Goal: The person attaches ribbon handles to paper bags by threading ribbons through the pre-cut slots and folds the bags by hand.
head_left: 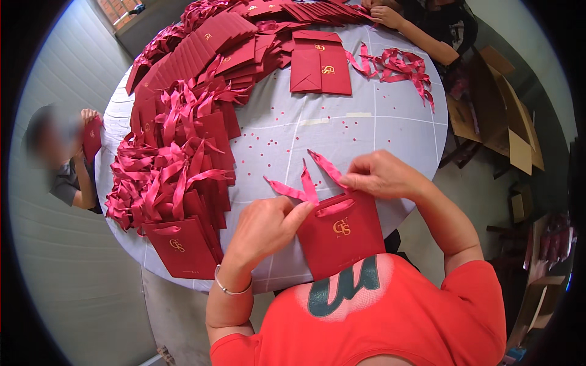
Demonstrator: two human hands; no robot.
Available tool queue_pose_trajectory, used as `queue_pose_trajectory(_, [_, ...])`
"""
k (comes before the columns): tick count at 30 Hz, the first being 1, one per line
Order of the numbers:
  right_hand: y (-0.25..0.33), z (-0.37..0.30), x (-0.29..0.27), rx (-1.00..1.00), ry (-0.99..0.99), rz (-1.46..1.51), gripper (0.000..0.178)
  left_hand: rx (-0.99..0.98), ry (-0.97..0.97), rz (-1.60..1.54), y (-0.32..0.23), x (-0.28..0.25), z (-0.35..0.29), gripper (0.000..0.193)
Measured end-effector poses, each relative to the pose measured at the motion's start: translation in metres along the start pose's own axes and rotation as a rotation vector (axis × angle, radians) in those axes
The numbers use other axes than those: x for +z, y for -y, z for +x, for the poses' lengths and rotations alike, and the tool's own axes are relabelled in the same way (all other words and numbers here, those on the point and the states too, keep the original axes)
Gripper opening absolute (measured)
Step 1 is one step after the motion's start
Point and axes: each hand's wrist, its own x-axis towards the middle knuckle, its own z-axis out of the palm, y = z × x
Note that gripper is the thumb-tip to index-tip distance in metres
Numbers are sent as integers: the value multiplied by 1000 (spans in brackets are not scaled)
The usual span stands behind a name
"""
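Observation:
In front of me, at the table's near edge, a red paper gift bag (339,241) with a gold emblem lies with its top pointing away from me. Pink ribbons (309,186) come out of its top, their loose ends spread over the cloth. My left hand (265,229) pinches the bag's upper left corner, at the base of a ribbon. At the upper right corner my right hand (378,175) is closed, thumb and finger pinching the other pink ribbon (327,167). A short ribbon handle crosses the bag's front between my hands.
Finished-looking red bags with ribbons (177,177) pile up on the left. Flat bags (201,52) fan out behind. Two folded bags (320,64) and loose ribbons (403,68) lie farther off. Red paper dots dot the tablecloth (268,122). Co-workers sit left and far right; cartons (510,116) stand right.

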Motion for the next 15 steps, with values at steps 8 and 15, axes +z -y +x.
queue_pose_trajectory(8, [7,-6,35,-36,64,428,31,-34,122,-640,19,26,19,37])
queue_pose_trajectory(15, [16,-7,45,-90,25,523,27,23,74,-1125,11,33,17,13])
